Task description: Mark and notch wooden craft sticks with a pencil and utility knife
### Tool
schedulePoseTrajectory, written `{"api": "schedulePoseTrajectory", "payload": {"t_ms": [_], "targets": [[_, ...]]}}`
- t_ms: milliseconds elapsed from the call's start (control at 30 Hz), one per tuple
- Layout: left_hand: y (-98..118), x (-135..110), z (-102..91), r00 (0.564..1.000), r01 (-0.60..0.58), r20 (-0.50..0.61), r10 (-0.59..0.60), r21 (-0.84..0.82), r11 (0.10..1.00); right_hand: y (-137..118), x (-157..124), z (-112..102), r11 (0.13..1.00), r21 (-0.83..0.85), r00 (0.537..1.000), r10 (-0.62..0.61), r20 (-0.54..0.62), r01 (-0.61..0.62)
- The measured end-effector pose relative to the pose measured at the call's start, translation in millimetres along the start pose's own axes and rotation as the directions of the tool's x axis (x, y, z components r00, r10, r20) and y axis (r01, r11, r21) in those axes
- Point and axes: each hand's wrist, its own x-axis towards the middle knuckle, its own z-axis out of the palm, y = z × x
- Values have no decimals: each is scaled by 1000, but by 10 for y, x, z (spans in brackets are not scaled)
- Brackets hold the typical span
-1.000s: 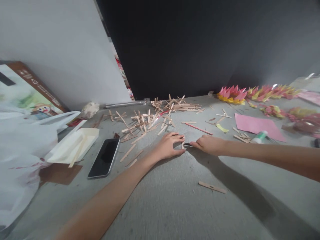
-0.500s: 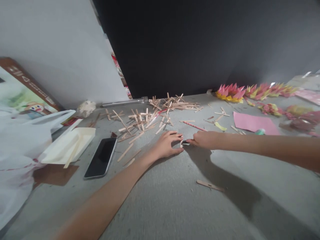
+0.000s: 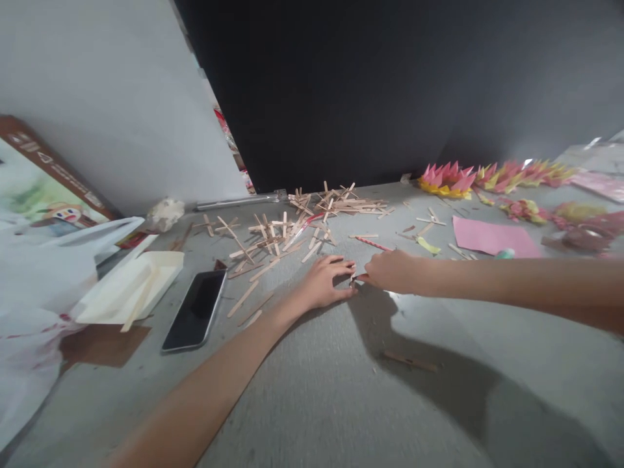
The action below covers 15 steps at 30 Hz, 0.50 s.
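My left hand (image 3: 325, 281) rests low on the grey surface, its thumb and fingertips holding a short wooden craft stick (image 3: 351, 278) steady. Closed around a small knife, my right hand (image 3: 385, 270) comes in from the right; only the knife's dark tip shows, touching or just over the stick, and its handle is hidden in the fist. Nearer to me lies a single craft stick (image 3: 409, 361) with a small slot in it, now in the shadow of my right arm. Behind my hands spreads a loose pile of craft sticks (image 3: 273, 237).
A phone (image 3: 195, 312), a pale paper tray (image 3: 168, 263) and a white plastic bag (image 3: 39, 279) are on the left. A striped red stick (image 3: 373, 243) lies behind my right hand. Pink paper (image 3: 492, 235) and pink-yellow folded paper (image 3: 446, 179) sit right, before a dark panel (image 3: 341, 84).
My right hand has shifted slightly left and turned, with the knife tip closer in on the stick. Its shadow now covers the slotted stick. My left hand stays nearly still.
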Motion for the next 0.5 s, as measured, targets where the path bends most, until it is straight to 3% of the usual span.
{"api": "schedulePoseTrajectory", "payload": {"t_ms": [100,233,500], "targets": [[21,-1,-23,1000,-4,11,4,-7,1000,-35,55,-168,994,-61,992,-85,97,91],[43,-8,-38,1000,-7,19,7,-4,1000,-31,112,-217,995,-71,992,-68,108,76],[51,1,-30,1000,21,-7,-21,-19,1000,193,30,209,996,58,997,-67,-44,70]]}}
